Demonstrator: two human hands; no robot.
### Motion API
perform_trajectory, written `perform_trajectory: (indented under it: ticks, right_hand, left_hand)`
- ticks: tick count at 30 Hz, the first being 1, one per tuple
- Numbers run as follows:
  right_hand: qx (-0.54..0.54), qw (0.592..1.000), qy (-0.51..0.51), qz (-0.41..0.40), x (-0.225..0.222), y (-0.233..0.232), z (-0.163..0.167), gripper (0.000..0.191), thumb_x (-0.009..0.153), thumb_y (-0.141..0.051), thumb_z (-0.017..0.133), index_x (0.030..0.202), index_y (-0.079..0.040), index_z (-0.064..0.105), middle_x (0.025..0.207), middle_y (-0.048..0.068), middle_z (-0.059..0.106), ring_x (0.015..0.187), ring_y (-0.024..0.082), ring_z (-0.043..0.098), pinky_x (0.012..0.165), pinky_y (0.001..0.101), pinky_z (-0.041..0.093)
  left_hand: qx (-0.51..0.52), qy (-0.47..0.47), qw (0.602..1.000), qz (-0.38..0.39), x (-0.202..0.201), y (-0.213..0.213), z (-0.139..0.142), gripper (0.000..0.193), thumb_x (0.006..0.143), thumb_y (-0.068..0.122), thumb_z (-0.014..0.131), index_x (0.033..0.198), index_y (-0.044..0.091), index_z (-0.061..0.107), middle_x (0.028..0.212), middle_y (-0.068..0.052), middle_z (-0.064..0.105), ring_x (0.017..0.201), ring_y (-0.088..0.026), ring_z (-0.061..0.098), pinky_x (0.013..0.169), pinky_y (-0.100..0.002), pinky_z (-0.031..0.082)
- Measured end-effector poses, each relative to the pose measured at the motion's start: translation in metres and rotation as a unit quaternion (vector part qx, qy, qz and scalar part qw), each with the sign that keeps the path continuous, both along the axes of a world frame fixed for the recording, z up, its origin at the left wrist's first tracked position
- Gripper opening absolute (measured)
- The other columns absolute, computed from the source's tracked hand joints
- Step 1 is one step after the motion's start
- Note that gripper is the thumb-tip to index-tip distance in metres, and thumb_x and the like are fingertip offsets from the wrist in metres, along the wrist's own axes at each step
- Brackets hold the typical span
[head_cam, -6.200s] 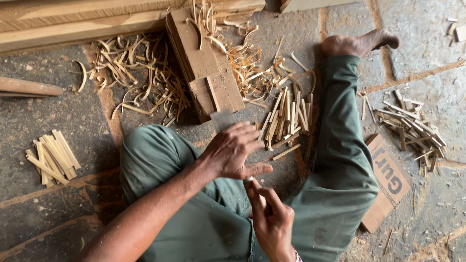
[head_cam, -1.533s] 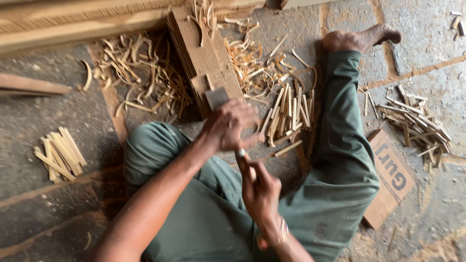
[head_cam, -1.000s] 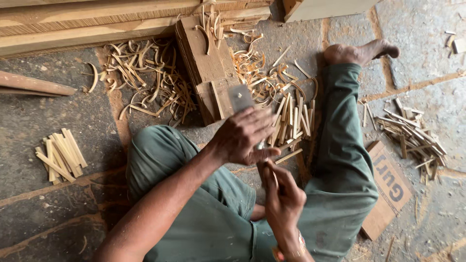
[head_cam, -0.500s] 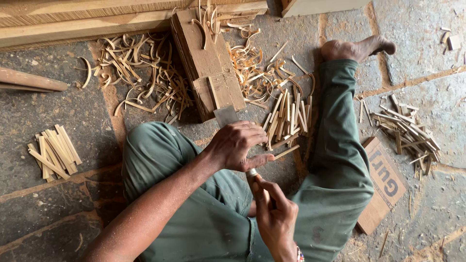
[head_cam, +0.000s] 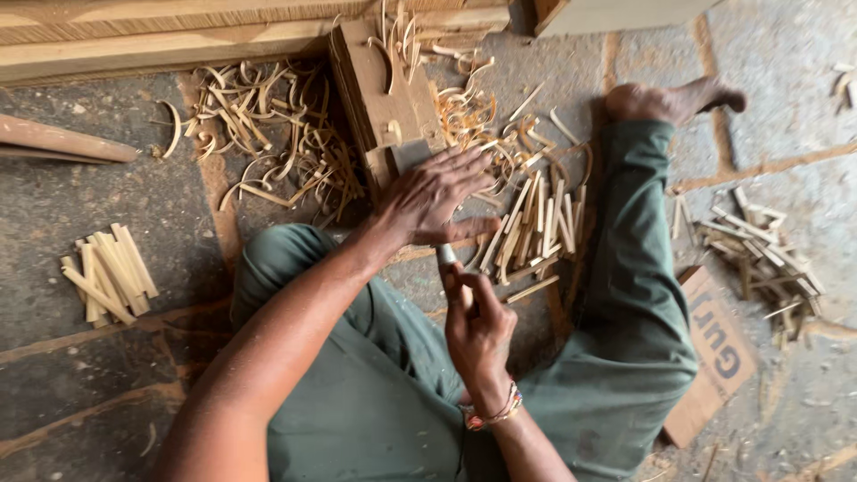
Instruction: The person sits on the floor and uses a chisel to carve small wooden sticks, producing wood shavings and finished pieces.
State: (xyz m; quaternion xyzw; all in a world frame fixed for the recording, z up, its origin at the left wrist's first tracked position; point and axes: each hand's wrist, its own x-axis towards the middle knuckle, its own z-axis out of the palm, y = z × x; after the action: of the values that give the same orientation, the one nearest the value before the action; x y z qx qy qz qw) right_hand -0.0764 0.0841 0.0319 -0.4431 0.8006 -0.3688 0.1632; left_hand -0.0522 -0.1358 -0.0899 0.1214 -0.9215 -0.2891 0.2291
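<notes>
I sit on the floor in green trousers. My left hand (head_cam: 430, 201) is closed around a knife whose flat grey blade (head_cam: 409, 155) shows above the fingers, just in front of a wooden block (head_cam: 379, 89). My right hand (head_cam: 478, 328), with a beaded bracelet at the wrist, grips a thin wooden stick (head_cam: 444, 257). The stick's pale tip reaches up under the left hand. A pile of cut sticks (head_cam: 528, 223) lies right beside both hands.
Curled wood shavings (head_cam: 268, 134) lie left of the block. A small bundle of sticks (head_cam: 107, 277) sits at far left, another scatter (head_cam: 759, 259) at right. A cardboard piece (head_cam: 719, 353) lies under my right leg; my bare foot (head_cam: 669, 98) rests beyond. Long planks (head_cam: 161, 36) run along the top.
Both hands have moved up, away from my lap and toward the wooden block, since half a second ago. The knife blade is now visible above my left fingers.
</notes>
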Motion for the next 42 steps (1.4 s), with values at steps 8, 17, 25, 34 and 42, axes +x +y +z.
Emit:
perform_trajectory:
  ticks: [8, 17, 25, 34, 42]
  right_hand:
    - [-0.050, 0.907, -0.388, -0.153, -0.018, 0.010, 0.010, 0.025, 0.097, -0.019, 0.067, 0.115, -0.003, 0.072, 0.066, 0.007, 0.072, 0.044, 0.006, 0.053, 0.036, 0.0229, 0.034]
    - [-0.067, 0.987, -0.141, -0.026, -0.009, 0.075, 0.043, 0.021, 0.098, -0.009, 0.067, 0.116, 0.001, 0.072, 0.090, 0.005, 0.075, 0.080, 0.004, 0.063, 0.066, 0.0231, 0.049]
    - [0.030, 0.996, -0.064, -0.051, 0.004, 0.079, 0.062, 0.019, 0.093, -0.010, 0.073, 0.110, -0.003, 0.078, 0.056, 0.002, 0.060, 0.049, 0.001, 0.040, 0.043, 0.0227, 0.030]
    - [0.007, 0.998, -0.062, -0.031, 0.012, 0.060, 0.039, 0.007, 0.097, -0.009, 0.068, 0.095, -0.003, 0.071, 0.054, 0.001, 0.061, 0.042, -0.001, 0.048, 0.036, 0.0247, 0.030]
    - [-0.022, 1.000, -0.020, 0.008, -0.003, 0.023, 0.009, 0.010, 0.102, -0.012, 0.066, 0.096, -0.005, 0.070, 0.051, 0.002, 0.055, 0.043, 0.003, 0.047, 0.038, 0.0263, 0.030]
  left_hand:
    - [-0.031, 0.135, 0.989, 0.054, 0.019, 0.051, 0.069, 0.085, 0.107, 0.069, 0.026, 0.129, -0.002, 0.066, 0.147, -0.023, 0.061, 0.142, -0.039, 0.056, 0.125, -0.051, 0.040]
    - [-0.014, 0.153, 0.988, 0.020, 0.034, 0.103, 0.101, 0.073, 0.105, 0.065, 0.038, 0.105, 0.003, 0.075, 0.108, -0.019, 0.077, 0.106, -0.033, 0.074, 0.112, -0.053, 0.051]
    - [0.081, 0.073, 0.994, 0.003, 0.040, 0.107, 0.093, 0.076, 0.100, 0.071, 0.042, 0.101, 0.004, 0.078, 0.085, -0.013, 0.077, 0.076, -0.027, 0.072, 0.082, -0.044, 0.058]
    - [0.036, 0.033, 0.999, 0.018, 0.026, 0.087, 0.060, 0.098, 0.097, 0.082, 0.021, 0.118, 0.001, 0.074, 0.124, -0.019, 0.073, 0.120, -0.037, 0.069, 0.114, -0.051, 0.048]
    - [0.012, -0.046, 0.999, 0.024, 0.008, 0.038, 0.032, 0.111, 0.089, 0.089, 0.009, 0.136, 0.005, 0.064, 0.146, -0.018, 0.059, 0.140, -0.037, 0.053, 0.120, -0.048, 0.036]
